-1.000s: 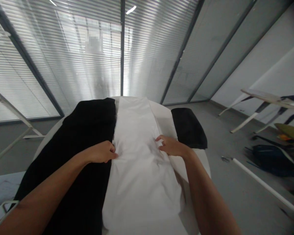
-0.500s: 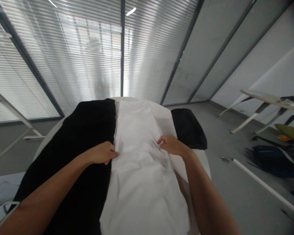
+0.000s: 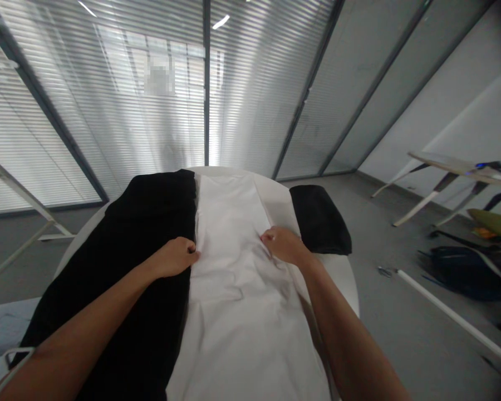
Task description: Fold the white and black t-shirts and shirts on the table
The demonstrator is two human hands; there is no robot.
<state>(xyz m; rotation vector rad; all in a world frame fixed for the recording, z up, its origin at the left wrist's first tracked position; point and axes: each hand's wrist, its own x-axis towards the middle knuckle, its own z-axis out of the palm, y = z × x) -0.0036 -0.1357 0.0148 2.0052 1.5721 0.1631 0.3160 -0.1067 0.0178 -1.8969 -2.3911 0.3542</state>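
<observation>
A long white cloth garment (image 3: pixel 229 317) lies lengthwise on a round white table (image 3: pixel 344 278), with creases across its middle. My left hand (image 3: pixel 178 256) pinches its left edge, thumb and fingers pressed together. On the opposite edge my right hand (image 3: pixel 283 245) is closed on the fabric, which puckers beside the fingers. A large black cloth (image 3: pixel 146 217) is spread along the left, beneath my left forearm. Right of the white garment sits a smaller folded black cloth (image 3: pixel 320 220). Whether the white piece is trousers or another garment, I cannot tell.
Glass partitions with blinds (image 3: pixel 150 122) stand behind the table. At the left is a white metal frame (image 3: pixel 29 195). On the floor to the right lie a white pole (image 3: pixel 446 312) and a dark bag (image 3: pixel 467 270), below a wooden-topped table (image 3: pixel 451 164).
Both hands have shifted slightly away from me along the white garment, my right hand also a little leftward. Creases across the fabric's middle have changed shape.
</observation>
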